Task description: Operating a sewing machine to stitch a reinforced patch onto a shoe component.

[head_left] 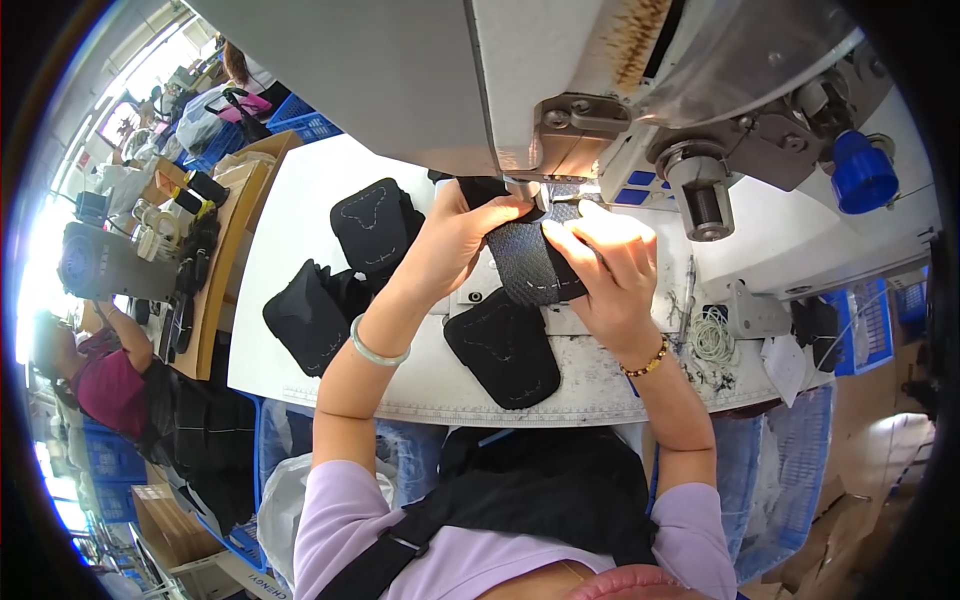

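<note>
Nearest, at 6 o'clock, are a black apron (540,490) and lilac sleeves (335,505). Next comes the white table (420,385), a ruler scale along its near edge. Taking the cloth (525,265) as the dial's centre, one black pad (502,355) lies just beyond that edge, between 6 and 7, and pale thread (712,340) lies coiled at 4.

The left hand (450,240) (a pale bangle (380,342) on its wrist) has its grip closed on the cloth at 10, thumb on top. The right hand (612,260), its wrist beaded, has its grip clamped on the cloth at 2. The black, partly meshed cloth hangs bent between them, its far end at the presser foot (540,195).

Two more pads (375,228) lie between 8 and 10. The machine (400,75) looms at 12. Farther off, a co-worker (105,385) sits between 8 and 9, and a blue crate (305,120) stands at 10.
</note>
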Demonstrator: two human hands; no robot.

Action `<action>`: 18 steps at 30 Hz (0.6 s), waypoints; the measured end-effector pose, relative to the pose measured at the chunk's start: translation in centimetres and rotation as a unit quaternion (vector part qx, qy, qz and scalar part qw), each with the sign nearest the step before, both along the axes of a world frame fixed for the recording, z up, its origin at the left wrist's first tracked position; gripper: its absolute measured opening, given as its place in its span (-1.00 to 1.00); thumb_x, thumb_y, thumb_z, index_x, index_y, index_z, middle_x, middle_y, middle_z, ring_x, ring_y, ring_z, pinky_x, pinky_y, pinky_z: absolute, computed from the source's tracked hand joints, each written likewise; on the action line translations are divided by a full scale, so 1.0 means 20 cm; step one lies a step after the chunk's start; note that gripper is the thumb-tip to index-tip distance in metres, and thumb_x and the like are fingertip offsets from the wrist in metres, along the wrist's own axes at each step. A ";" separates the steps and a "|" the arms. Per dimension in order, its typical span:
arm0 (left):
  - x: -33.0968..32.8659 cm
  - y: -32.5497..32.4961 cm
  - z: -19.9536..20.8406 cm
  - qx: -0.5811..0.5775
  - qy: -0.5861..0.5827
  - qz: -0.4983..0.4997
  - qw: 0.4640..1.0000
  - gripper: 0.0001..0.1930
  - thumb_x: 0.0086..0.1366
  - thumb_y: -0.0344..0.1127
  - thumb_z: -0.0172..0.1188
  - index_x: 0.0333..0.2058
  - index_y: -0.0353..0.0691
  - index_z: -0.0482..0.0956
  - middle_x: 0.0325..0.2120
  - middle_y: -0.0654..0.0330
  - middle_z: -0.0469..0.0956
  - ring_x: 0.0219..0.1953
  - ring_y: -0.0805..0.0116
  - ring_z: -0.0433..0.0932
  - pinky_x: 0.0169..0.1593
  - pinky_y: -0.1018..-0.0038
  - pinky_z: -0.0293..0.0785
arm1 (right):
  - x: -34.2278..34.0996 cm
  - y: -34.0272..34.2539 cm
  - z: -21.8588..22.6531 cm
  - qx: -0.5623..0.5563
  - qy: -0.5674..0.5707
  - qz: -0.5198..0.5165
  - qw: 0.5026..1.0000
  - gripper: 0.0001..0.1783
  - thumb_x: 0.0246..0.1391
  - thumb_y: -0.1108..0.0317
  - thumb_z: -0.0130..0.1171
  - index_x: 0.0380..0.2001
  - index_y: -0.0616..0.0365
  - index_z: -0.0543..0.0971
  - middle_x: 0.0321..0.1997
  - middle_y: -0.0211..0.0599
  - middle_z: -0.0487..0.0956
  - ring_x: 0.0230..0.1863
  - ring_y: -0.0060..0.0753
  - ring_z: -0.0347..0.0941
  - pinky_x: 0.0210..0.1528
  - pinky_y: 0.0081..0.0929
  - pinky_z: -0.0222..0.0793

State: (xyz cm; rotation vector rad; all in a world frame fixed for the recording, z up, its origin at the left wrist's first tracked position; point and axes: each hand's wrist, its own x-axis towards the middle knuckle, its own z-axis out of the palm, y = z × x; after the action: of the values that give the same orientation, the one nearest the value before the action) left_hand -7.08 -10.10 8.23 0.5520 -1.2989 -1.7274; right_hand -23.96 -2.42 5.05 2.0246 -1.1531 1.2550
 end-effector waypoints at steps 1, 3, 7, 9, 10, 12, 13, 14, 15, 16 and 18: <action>0.00 0.00 0.00 0.000 0.002 0.001 1.000 -0.85 0.20 -0.58 0.04 -0.24 -0.42 0.51 -0.32 0.10 0.57 -0.26 0.41 0.55 -0.16 0.54 0.49 | 0.00 0.00 0.01 0.011 0.005 -0.001 1.000 -0.53 -0.34 0.46 0.21 -0.18 0.02 0.60 -0.21 -0.49 0.48 -0.21 -0.44 0.38 -0.11 -0.44 0.20; -0.01 0.00 -0.01 -0.005 0.002 0.002 1.000 -0.86 0.21 -0.58 0.02 -0.25 -0.42 0.50 -0.32 0.11 0.57 -0.26 0.40 0.56 -0.15 0.53 0.50 | -0.02 0.01 0.00 0.024 0.011 -0.005 1.000 -0.56 -0.31 0.48 0.19 -0.20 0.04 0.61 -0.23 -0.45 0.49 -0.14 -0.33 0.41 -0.05 -0.37 0.21; -0.02 0.04 -0.01 -0.030 -0.003 0.035 0.999 -0.85 0.21 -0.55 0.05 -0.23 -0.43 0.49 -0.26 0.14 0.54 -0.22 0.47 0.51 -0.09 0.54 0.42 | -0.02 0.00 -0.04 -0.015 -0.006 0.020 1.000 -0.56 -0.36 0.53 0.15 -0.25 0.02 0.62 -0.21 -0.47 0.50 -0.14 -0.36 0.39 -0.02 -0.36 0.20; -0.02 0.04 -0.01 -0.001 -0.004 0.038 0.999 -0.84 0.21 -0.56 0.03 -0.23 -0.45 0.49 -0.24 0.12 0.54 -0.19 0.46 0.50 -0.06 0.53 0.41 | -0.01 0.01 -0.03 -0.026 0.033 0.022 0.999 -0.58 -0.37 0.51 0.17 -0.28 0.01 0.63 -0.19 -0.49 0.50 -0.12 -0.39 0.38 0.00 -0.35 0.21; -0.02 0.05 -0.01 -0.001 -0.001 0.042 0.999 -0.84 0.21 -0.56 0.03 -0.23 -0.45 0.49 -0.24 0.12 0.54 -0.19 0.46 0.50 -0.06 0.53 0.41 | -0.01 0.01 -0.03 -0.025 0.036 0.026 0.999 -0.58 -0.37 0.51 0.17 -0.28 0.01 0.63 -0.19 -0.49 0.50 -0.12 -0.39 0.38 0.00 -0.35 0.21; -0.03 0.07 0.00 0.030 0.034 0.060 0.997 -0.86 0.21 -0.58 0.03 -0.24 -0.41 0.47 -0.31 0.11 0.55 -0.25 0.40 0.55 -0.16 0.52 0.51 | 0.00 0.00 -0.02 -0.048 0.050 0.013 0.998 -0.58 -0.39 0.51 0.17 -0.29 0.00 0.63 -0.19 -0.51 0.50 -0.10 -0.40 0.38 0.00 -0.35 0.21; -0.03 0.07 0.00 0.030 0.038 0.065 0.997 -0.86 0.21 -0.58 0.03 -0.24 -0.41 0.47 -0.31 0.11 0.55 -0.25 0.40 0.55 -0.16 0.52 0.51 | 0.01 0.01 -0.02 -0.048 0.054 0.019 0.997 -0.58 -0.39 0.51 0.17 -0.29 0.00 0.63 -0.19 -0.51 0.50 -0.10 -0.40 0.38 0.00 -0.35 0.21; -0.02 0.07 0.00 0.041 0.034 0.058 0.997 -0.87 0.21 -0.58 0.03 -0.24 -0.39 0.47 -0.32 0.13 0.55 -0.26 0.42 0.55 -0.17 0.53 0.50 | 0.02 0.01 -0.01 -0.051 0.058 0.003 0.997 -0.63 -0.31 0.46 0.21 -0.28 -0.02 0.61 -0.21 -0.55 0.49 -0.11 -0.45 0.40 -0.04 -0.38 0.21; -0.02 0.06 0.00 0.053 0.029 0.051 0.997 -0.87 0.21 -0.57 0.04 -0.25 -0.38 0.48 -0.32 0.14 0.55 -0.27 0.43 0.54 -0.18 0.54 0.50 | 0.02 0.01 0.00 -0.053 0.062 -0.013 0.997 -0.68 -0.24 0.41 0.25 -0.28 -0.04 0.60 -0.22 -0.59 0.48 -0.12 -0.50 0.41 -0.08 -0.42 0.21; -0.03 0.06 0.00 0.052 0.034 0.057 0.996 -0.87 0.21 -0.57 0.04 -0.25 -0.38 0.48 -0.32 0.14 0.55 -0.27 0.43 0.54 -0.18 0.54 0.50 | 0.02 0.02 0.01 -0.054 0.067 -0.007 0.996 -0.68 -0.24 0.41 0.25 -0.28 -0.04 0.60 -0.22 -0.59 0.48 -0.12 -0.50 0.41 -0.08 -0.42 0.21; -0.03 0.06 0.01 0.039 0.007 0.055 0.998 -0.88 0.22 -0.57 0.04 -0.27 -0.36 0.49 -0.33 0.17 0.55 -0.29 0.47 0.53 -0.20 0.57 0.48 | 0.02 0.04 0.03 -0.022 0.060 -0.021 0.998 -0.70 -0.22 0.40 0.25 -0.29 -0.05 0.60 -0.20 -0.57 0.48 -0.12 -0.50 0.41 -0.07 -0.39 0.19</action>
State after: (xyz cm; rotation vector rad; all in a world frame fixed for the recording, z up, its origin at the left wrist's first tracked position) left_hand -7.73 -8.97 8.38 0.6441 -1.1736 -1.6935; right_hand -23.47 -1.66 5.59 2.0042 -1.0969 1.1114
